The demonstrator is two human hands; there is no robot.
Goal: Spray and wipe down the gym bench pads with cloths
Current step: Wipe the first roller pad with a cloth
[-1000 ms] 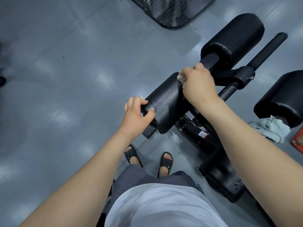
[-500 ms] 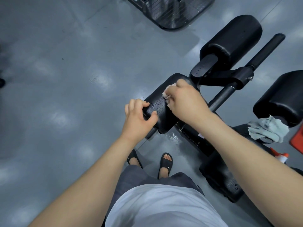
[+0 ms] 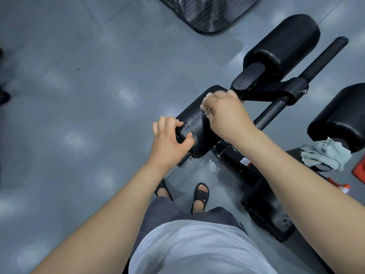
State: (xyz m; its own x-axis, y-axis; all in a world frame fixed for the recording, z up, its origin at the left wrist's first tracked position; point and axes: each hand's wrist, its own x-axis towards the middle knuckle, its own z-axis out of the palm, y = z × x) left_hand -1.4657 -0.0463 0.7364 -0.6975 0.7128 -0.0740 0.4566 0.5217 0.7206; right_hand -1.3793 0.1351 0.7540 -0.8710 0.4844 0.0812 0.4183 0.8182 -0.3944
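A black roller pad [image 3: 197, 123] of the gym bench lies in the middle, wet with droplets. My left hand [image 3: 169, 141] grips its near end, fingers curled over the edge. My right hand [image 3: 227, 113] holds a small pale cloth [image 3: 205, 109] bunched in its fingers and presses it on the pad's top; most of the cloth is hidden by the hand. A second roller pad [image 3: 286, 42] stands farther back, and a third pad [image 3: 341, 119] is at the right edge.
A light blue-grey cloth [image 3: 325, 155] lies draped below the right pad. A spray bottle's orange-white top [image 3: 343, 187] and a red object [image 3: 360, 171] sit at the right edge. A black bar [image 3: 324, 56], the bench frame [image 3: 233, 163], a wire rack [image 3: 207, 12] and my sandalled feet are near.
My right hand swept the cloth from the pad's far end toward my left hand, then back a little toward the far end. My left hand kept its grip.
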